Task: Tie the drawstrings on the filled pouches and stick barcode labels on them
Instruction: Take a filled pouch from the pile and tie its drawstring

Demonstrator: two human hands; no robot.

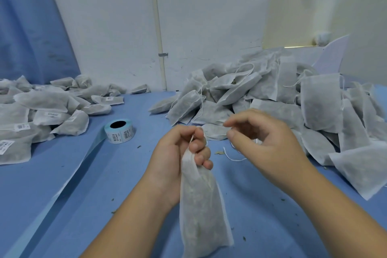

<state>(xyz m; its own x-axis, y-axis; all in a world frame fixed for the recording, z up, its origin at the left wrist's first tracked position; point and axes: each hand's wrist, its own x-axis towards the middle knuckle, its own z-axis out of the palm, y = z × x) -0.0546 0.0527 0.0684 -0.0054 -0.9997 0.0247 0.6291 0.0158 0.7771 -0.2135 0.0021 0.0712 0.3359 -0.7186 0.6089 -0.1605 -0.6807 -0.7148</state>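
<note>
My left hand (180, 153) is closed around the gathered neck of a white filled pouch (201, 211), which hangs down toward me over the blue table. A thin white drawstring (231, 156) trails from the neck toward my right hand (261, 142), whose thumb and fingers are curled and pinch the string just right of the pouch top. A roll of barcode labels (119, 131) lies on the table to the left of my hands.
A big heap of unlabelled filled pouches (272, 100) with loose strings fills the right side. A pile of labelled pouches (41, 111) lies at the left. The blue table cover (104, 184) carries small herb crumbs. A white wall stands behind.
</note>
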